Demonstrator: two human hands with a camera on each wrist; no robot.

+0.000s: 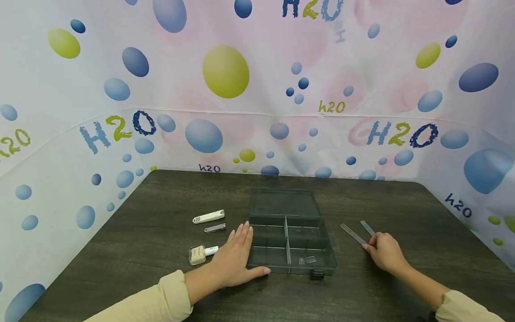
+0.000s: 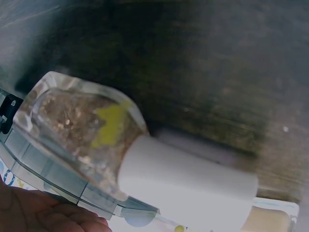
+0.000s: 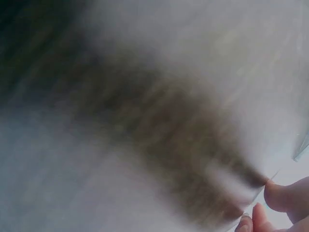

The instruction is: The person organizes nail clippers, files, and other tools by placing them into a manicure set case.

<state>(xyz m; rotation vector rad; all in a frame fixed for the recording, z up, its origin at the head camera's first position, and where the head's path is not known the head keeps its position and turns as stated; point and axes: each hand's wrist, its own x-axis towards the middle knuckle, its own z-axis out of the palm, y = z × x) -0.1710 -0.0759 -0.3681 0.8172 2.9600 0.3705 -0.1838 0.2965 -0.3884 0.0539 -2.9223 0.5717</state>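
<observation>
My left hand [image 1: 235, 257] lies with straight fingers along the left side of a translucent grey divided box [image 1: 288, 255], its thumb at the front edge. Close to that wrist is a nail polish bottle [image 2: 82, 130] with glittery contents and a white cap [image 1: 211, 250]; my hand hides its glass from the head view. Over to the right, my right hand [image 1: 387, 252] pinches a thin flat nail file [image 1: 368, 228] between thumb and fingers. A second flat strip [image 1: 353, 233] lies beside it, its near end at the thumb; whether it is also held cannot be told.
Left of the box lie a large white nail clipper [image 1: 208, 217], a small metal nail clipper [image 1: 215, 228] and a small clear case [image 1: 197, 255] with beige contents. The box lid [image 1: 283, 202] is folded back. Small clear pieces [image 1: 311, 259] sit in its front right compartment.
</observation>
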